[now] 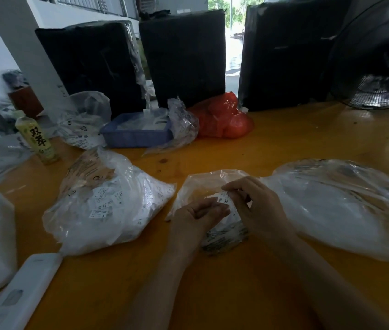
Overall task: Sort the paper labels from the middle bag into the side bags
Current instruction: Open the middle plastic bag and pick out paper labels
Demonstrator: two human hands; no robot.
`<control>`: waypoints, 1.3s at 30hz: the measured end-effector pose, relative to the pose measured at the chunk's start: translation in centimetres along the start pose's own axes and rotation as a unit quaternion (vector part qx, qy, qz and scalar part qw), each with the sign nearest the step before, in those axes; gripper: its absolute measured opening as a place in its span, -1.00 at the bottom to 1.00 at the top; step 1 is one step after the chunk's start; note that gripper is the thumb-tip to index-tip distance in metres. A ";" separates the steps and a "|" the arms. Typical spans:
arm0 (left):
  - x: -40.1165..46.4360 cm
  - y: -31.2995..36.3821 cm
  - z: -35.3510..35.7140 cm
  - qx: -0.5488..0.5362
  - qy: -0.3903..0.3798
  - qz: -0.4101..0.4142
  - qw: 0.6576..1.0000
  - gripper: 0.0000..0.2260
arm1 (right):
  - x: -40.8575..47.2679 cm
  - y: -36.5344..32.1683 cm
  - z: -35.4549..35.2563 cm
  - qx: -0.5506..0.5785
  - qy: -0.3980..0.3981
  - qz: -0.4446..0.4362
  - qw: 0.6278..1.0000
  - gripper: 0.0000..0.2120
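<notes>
Left grip: the left hand [195, 216] had its fingers curled in, thumb and fingertips pinching the near end of a paper label [224, 200].
Right grip: the right hand [256, 206] was curled too, pinching the same label from its far end, over the middle bag.
Writing on label: "XL" in black on the white label, read sideways.
Label position: held between both grips, just above the mouth of the middle bag [209, 186].
Middle bag: clear plastic, crumpled, lay on the tabletop [236, 294] under both hands; print near its lower edge was too blurred to read.
Left bag [107, 210]: clear, full of white labels; one showed "S".
Right bag [345, 206]: clear, touching the right hand's side; its print was unreadable.
Bottle [37, 139]: its wrapper bore two large Chinese characters, "双莽" as far as I could read.
</notes>
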State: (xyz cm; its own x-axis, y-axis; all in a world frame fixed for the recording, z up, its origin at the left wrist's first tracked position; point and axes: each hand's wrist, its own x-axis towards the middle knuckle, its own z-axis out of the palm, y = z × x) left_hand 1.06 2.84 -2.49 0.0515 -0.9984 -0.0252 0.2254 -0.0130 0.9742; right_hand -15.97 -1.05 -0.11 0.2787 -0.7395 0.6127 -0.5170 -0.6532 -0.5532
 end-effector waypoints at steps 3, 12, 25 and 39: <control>-0.1 0.2 0.0 0.007 -0.012 -0.003 1.000 -0.71 | 0.0 0.1 -0.1 -0.022 0.008 -0.027 0.999 -0.85; -0.1 0.3 0.1 -0.014 -0.016 -0.014 1.000 -0.66 | 0.2 1.1 -0.3 -0.105 0.002 -0.099 0.990 -0.84; 0.0 0.3 0.2 -0.014 -0.031 -0.007 0.999 -0.75 | 0.3 1.0 -0.1 -0.075 -0.011 -0.083 0.994 -0.85; 0.1 -0.3 0.1 0.075 -0.004 0.017 0.997 -0.88 | 0.1 0.6 0.0 0.044 -0.022 0.061 0.997 -0.47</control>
State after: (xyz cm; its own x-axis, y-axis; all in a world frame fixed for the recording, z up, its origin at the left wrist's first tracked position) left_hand 0.93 2.69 -2.75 0.0489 -0.9988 0.0102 0.0758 0.0139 0.9970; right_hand -16.28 -1.53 -0.33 0.2541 -0.8189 0.5147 -0.4760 -0.5691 -0.6705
